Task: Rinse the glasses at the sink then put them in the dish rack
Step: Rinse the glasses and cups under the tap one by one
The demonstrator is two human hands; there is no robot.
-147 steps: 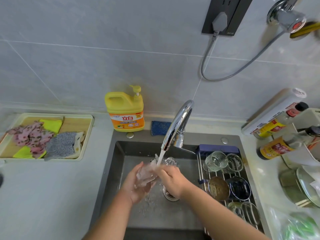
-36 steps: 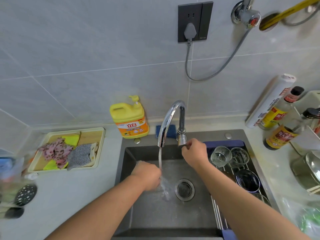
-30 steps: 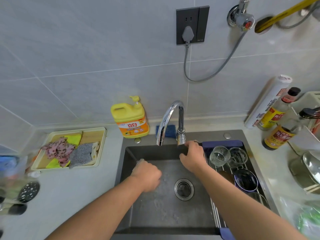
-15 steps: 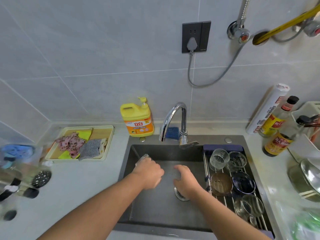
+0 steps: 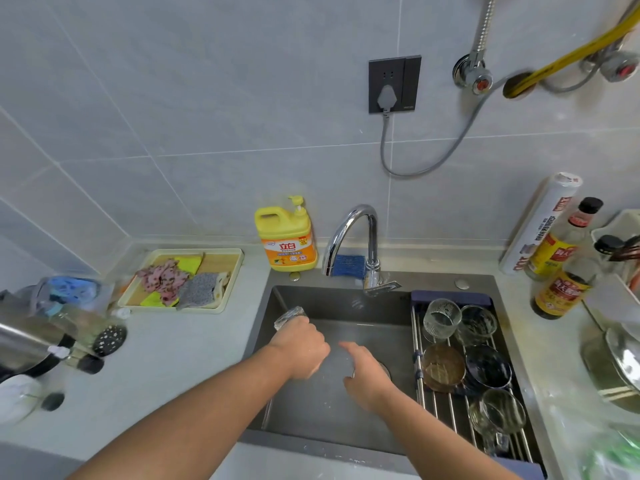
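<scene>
My left hand [image 5: 302,348] grips a clear ribbed glass [image 5: 289,316] over the dark sink [image 5: 332,407]; only the glass's end shows above my knuckles, tilted up and left. My right hand [image 5: 366,375] hovers over the drain with relaxed fingers and holds nothing. The chrome tap [image 5: 356,237] stands behind, with no water running. The dish rack [image 5: 446,410] spans the sink's right side and holds several glasses and bowls, among them a ribbed glass [image 5: 441,318] at the back.
A yellow detergent jug [image 5: 285,237] and blue sponge [image 5: 348,265] sit behind the sink. A tray of cloths [image 5: 183,280] lies at left, a kettle [image 5: 31,344] at far left. Sauce bottles [image 5: 561,271] and a pot [image 5: 616,368] crowd the right counter.
The water has stopped; my right hand left the tap handle and came down over the drain. My left hand keeps hold of the glass.
</scene>
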